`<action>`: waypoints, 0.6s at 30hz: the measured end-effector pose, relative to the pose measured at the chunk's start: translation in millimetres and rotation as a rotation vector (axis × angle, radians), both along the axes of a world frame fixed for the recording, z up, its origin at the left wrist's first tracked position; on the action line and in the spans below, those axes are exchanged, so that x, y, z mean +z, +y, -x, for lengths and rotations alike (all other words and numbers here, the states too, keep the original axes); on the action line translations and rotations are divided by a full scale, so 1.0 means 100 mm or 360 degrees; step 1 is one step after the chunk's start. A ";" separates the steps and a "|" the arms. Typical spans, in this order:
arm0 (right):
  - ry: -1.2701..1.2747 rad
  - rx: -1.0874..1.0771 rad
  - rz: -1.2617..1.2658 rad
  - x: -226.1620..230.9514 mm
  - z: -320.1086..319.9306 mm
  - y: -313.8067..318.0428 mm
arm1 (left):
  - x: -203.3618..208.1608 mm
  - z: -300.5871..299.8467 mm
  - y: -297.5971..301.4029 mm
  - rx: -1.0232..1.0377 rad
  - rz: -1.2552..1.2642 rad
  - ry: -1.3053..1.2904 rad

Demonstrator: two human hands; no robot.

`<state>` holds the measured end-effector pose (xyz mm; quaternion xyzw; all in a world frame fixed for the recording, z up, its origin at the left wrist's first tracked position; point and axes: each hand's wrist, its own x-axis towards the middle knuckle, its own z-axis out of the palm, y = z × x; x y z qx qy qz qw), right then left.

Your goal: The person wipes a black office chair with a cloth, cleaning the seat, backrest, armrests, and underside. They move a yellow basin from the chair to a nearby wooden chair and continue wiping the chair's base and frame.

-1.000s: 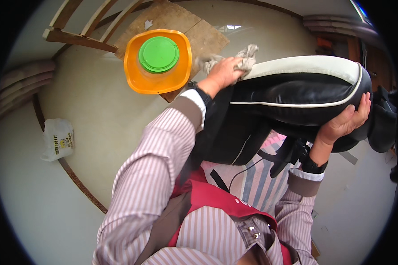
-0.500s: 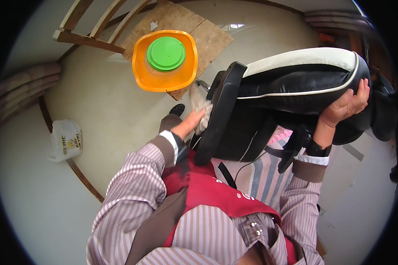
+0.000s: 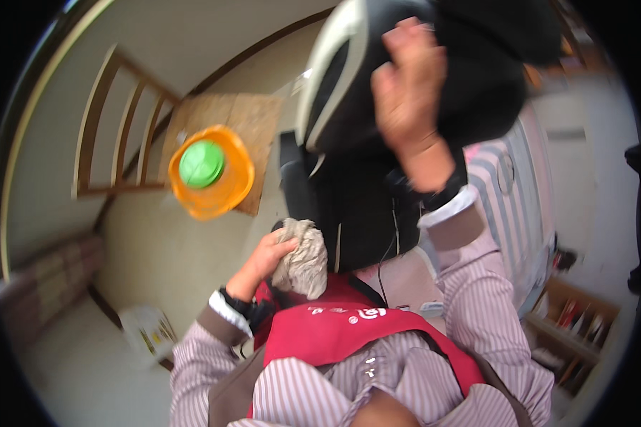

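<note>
A crumpled grey-beige cloth (image 3: 305,267) is bunched in my left hand (image 3: 262,257), which is closed on it in front of my red apron. The cloth hangs near the lower edge of a black padded chair (image 3: 356,199) with white trim. My right hand (image 3: 412,99), somewhat blurred, has its fingers stretched out against the chair's upper padding and grips nothing. A black armrest (image 3: 295,174) runs along the chair's left side.
To the left, a wooden chair (image 3: 260,117) bears an orange basin (image 3: 243,164) with a green round container (image 3: 201,164) inside. A white plastic bag (image 3: 146,334) stands on the floor. Striped bedding (image 3: 506,181) and a wooden shelf (image 3: 559,331) lie to the right.
The view has turned, and the black chair now stands more upright in it. My left hand has drawn the cloth back from the armrest towards me. My right hand has shifted on the padding.
</note>
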<state>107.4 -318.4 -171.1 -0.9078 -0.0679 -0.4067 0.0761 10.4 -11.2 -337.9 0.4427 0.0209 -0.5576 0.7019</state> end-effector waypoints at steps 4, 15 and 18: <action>0.0718 0.0487 -0.0782 -0.47 1.05 0.33 | 0.53 -0.13 -0.58 0.0384 -0.0092 -0.0322; 0.0254 -0.0556 -0.2893 -1.04 2.76 -0.99 | 1.45 0.14 -2.70 -0.1320 -0.0257 -0.1726; -0.0338 -0.0648 -0.3086 -0.97 3.12 -1.67 | 1.70 -0.45 -2.91 0.0130 -0.0367 -0.3289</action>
